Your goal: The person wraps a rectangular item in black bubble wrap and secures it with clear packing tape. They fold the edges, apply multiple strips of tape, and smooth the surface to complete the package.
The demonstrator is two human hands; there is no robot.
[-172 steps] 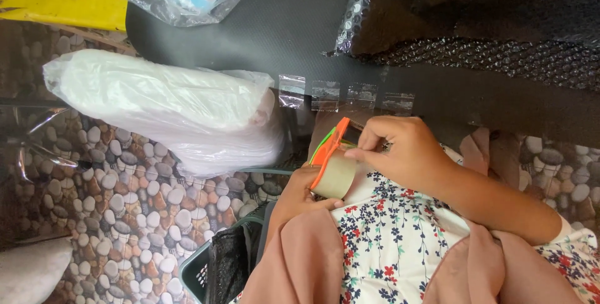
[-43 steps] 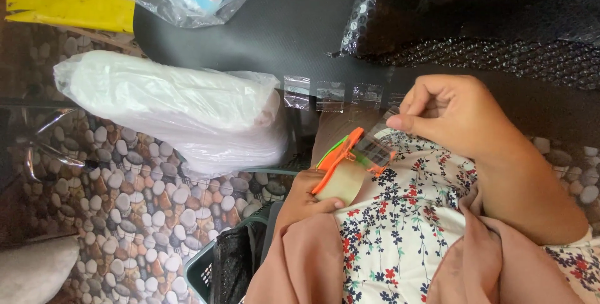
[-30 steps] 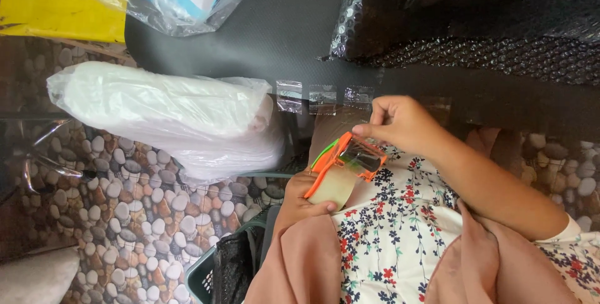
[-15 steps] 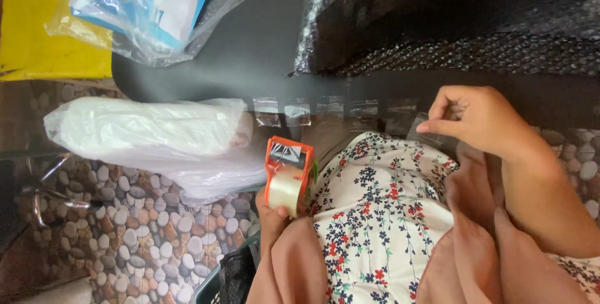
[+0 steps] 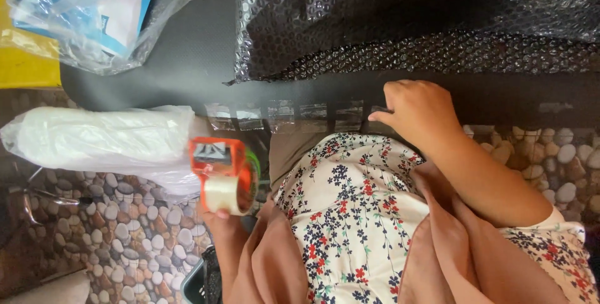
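Tape strips along table edge, bubble wrap behind; tape dispenser beside wrapped roll

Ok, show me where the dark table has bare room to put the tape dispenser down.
Bare dark table lies between the clear bag and the black bubble wrap. The near edge is crowded: cut tape strips hang there and the right hand rests on it. The left hand holds the tape dispenser.

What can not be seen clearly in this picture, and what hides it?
- Left hand, head view: mostly hidden behind the orange tape dispenser it grips.
- Right hand: fingertips curl under at the dark table edge by the tape strips; contact unclear.
- Contents of the clear plastic bag: blurred by wrinkles and cut off by the top edge.
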